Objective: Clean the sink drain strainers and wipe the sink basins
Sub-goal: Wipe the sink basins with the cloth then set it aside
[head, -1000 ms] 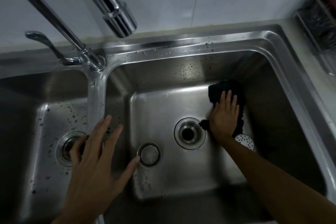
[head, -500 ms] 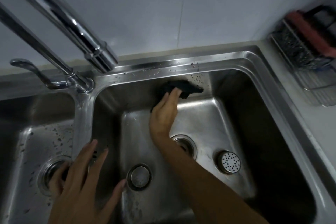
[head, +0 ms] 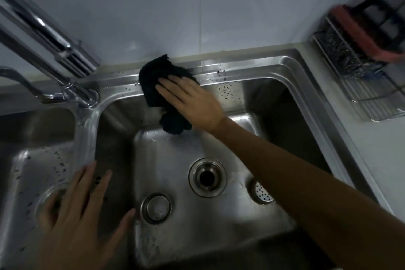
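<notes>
A dark cloth (head: 157,79) is pressed flat onto the back rim of the sink (head: 252,68) by the right hand (head: 192,103), its fingers extended. The left hand (head: 74,221) is spread open, holding nothing. Between the forearms a strainer (head: 156,208) lies beside the open drain (head: 207,177); a perforated strainer (head: 263,193) is partly hidden under the right forearm.

We see mostly grey steel, with one dark cloth and one red accent.

We find a black cloth (head: 156,79) against the silver-grey sink (head: 252,68), whose back wall is speckled with dark droplets. A silver strainer (head: 263,193) shows a dotted pattern of holes. We note a chrome faucet (head: 54,41), a pale bluish-white tiled wall (head: 197,6), and a red sponge (head: 363,35) in a silver wire rack (head: 350,76).
</notes>
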`<state>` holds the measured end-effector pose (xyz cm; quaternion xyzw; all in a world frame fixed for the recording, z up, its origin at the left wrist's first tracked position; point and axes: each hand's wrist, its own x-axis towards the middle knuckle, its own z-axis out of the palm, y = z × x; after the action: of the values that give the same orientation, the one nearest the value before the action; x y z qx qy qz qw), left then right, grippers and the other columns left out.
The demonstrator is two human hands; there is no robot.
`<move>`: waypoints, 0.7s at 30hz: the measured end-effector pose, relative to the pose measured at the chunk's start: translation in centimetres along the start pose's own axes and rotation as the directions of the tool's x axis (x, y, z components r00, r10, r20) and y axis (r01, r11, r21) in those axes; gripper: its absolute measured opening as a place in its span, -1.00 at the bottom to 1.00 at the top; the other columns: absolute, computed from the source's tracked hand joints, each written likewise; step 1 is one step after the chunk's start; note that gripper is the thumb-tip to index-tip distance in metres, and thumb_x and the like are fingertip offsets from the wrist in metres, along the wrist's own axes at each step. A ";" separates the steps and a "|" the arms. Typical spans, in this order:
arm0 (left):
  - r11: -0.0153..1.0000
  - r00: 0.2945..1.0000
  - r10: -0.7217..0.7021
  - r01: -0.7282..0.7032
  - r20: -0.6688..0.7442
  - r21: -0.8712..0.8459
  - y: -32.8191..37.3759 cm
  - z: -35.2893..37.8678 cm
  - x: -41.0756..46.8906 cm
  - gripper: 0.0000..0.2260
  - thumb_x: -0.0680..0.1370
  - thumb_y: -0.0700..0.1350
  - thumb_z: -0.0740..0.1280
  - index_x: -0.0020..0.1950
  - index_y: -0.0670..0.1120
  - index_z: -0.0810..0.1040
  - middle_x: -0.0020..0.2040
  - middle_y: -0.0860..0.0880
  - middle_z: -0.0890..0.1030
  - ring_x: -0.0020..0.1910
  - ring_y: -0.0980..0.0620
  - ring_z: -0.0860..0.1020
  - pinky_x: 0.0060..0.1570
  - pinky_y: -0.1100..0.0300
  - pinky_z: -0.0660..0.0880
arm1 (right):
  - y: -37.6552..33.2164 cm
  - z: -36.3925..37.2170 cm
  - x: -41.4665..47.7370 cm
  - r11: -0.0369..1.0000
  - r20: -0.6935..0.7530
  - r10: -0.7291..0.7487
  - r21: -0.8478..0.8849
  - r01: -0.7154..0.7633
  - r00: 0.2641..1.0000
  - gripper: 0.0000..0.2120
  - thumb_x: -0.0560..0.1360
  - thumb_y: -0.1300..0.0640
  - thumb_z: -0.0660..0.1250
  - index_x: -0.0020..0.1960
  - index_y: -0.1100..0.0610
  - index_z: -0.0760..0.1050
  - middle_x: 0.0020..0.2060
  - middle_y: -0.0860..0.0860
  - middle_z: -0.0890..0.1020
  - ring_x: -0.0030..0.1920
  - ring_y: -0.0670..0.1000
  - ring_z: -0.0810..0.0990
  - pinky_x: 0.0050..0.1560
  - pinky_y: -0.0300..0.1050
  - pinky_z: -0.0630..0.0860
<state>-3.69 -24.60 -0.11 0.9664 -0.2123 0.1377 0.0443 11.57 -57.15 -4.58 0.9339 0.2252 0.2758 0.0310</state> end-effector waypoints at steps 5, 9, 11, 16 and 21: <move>0.997 0.994 -0.049 0.044 0.095 0.060 -0.7 0.9 -0.2 -0.09 0.48 0.46 0.17 0.67 -0.08 0.20 0.70 -0.05 0.14 0.67 -0.03 0.16 0.52 -0.21 0.20 | 8.5 -4.8 -10.5 0.889 0.015 0.449 -0.111 -0.445 0.893 -0.46 0.61 0.35 0.22 0.57 0.24 0.23 0.54 0.22 0.33 0.55 0.25 0.28 0.55 0.19 0.20; 0.997 0.967 -0.067 0.057 0.246 0.047 -0.8 0.4 -0.2 -0.05 0.50 0.54 0.05 0.69 -0.07 0.10 0.71 -0.05 0.04 0.68 -0.06 0.08 0.60 -0.19 0.04 | 6.5 -4.2 -8.8 0.804 0.020 0.590 -0.095 -0.586 0.807 -0.47 0.59 0.37 0.22 0.54 0.27 0.25 0.55 0.24 0.29 0.58 0.26 0.19 0.58 0.22 0.11; 0.997 0.959 -0.077 0.067 0.273 0.049 -0.5 -0.1 0.0 -0.06 0.52 0.54 0.03 0.68 -0.09 0.13 0.71 -0.06 0.03 0.69 -0.06 0.04 0.64 -0.06 -0.16 | 3.0 -2.9 -5.3 0.913 0.078 0.409 -0.030 -0.408 0.909 -0.39 0.56 0.37 0.23 0.58 0.21 0.20 0.58 0.19 0.26 0.59 0.23 0.17 0.60 0.19 0.07; 0.995 0.954 -0.095 0.102 0.283 -0.010 -0.3 -0.6 0.1 -0.08 0.53 0.52 0.04 0.69 -0.10 0.11 0.72 -0.05 -0.01 0.69 -0.05 0.00 0.62 -0.06 -0.15 | -9.1 -0.6 5.9 0.960 0.051 0.197 0.191 -0.203 0.979 -0.49 0.57 0.32 0.22 0.51 0.15 0.39 0.46 0.09 0.47 0.47 0.15 0.42 0.55 0.12 0.22; 0.983 0.956 -0.125 0.156 0.265 -0.099 -0.4 -0.6 -0.1 0.00 0.51 0.55 0.09 0.71 -0.08 -0.07 0.72 -0.03 -0.09 0.70 0.00 -0.10 0.63 -0.12 -0.09 | -15.7 -1.7 9.5 0.751 0.141 0.407 0.512 -0.418 0.903 -0.61 0.61 0.37 0.17 0.41 0.31 0.47 0.39 0.19 0.53 0.46 0.19 0.45 0.57 0.07 0.18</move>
<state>-3.72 -24.09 0.39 0.9844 -0.1546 -0.0056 0.0837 11.43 -38.97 -1.22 0.9348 0.0807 0.1932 -0.2871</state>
